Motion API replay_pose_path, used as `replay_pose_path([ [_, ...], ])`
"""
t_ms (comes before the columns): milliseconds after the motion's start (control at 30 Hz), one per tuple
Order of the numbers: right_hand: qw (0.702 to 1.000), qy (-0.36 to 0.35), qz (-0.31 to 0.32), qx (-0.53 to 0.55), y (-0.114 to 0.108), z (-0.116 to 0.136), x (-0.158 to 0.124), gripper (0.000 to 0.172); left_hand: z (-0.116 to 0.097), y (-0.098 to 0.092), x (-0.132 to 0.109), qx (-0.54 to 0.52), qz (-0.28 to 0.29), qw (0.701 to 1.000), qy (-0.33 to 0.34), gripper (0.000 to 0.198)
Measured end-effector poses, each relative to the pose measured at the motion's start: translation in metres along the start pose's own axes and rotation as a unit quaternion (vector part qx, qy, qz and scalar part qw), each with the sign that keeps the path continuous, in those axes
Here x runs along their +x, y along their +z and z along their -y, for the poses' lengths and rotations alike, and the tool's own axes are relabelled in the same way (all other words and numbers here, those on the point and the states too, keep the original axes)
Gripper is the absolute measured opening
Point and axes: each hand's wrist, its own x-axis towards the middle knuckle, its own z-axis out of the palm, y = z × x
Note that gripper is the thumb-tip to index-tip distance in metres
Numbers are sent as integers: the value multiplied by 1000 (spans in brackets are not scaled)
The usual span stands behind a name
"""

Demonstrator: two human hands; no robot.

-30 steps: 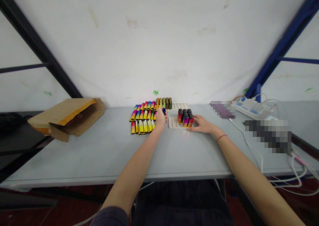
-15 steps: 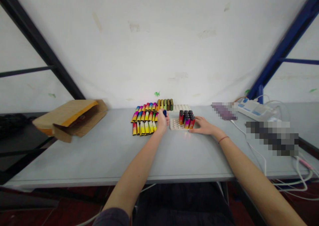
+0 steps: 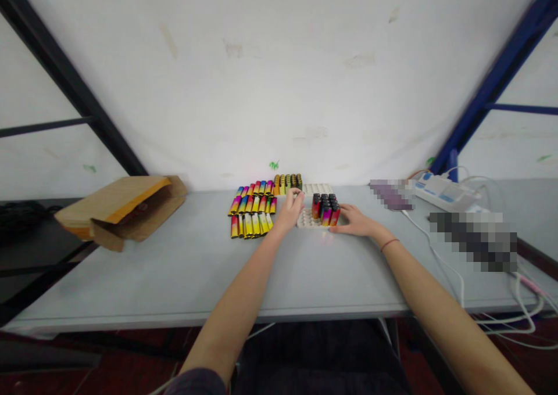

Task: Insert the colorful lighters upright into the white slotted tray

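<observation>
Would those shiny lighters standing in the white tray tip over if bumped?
Probably less than loose ones: the lighters sit in the dimpled white tray, packed close together. Being tall and narrow, one alone would likely tip easily. Their glossy sides may be slippery.

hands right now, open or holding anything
left hand: curled, can't tell if it holds anything
right hand: open, fingertips on the white tray

Gradient-foil lighters [image 3: 324,209] upright in white tray [image 3: 306,220] (black tops up)
</observation>
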Motion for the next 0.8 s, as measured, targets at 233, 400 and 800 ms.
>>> replay_pose_path([
  [233, 1000, 4, -2, 2, 0, 1, 0, 90, -4, -7, 2, 178, 50, 968, 173, 20],
  [400, 1000, 4, -2, 1, 0, 1, 0, 88, -5, -10, 2, 155, 114, 967, 166, 21],
  [800, 1000, -1, -1, 2, 0, -1, -1, 86, -6, -8, -4, 189, 117, 961, 165, 28],
])
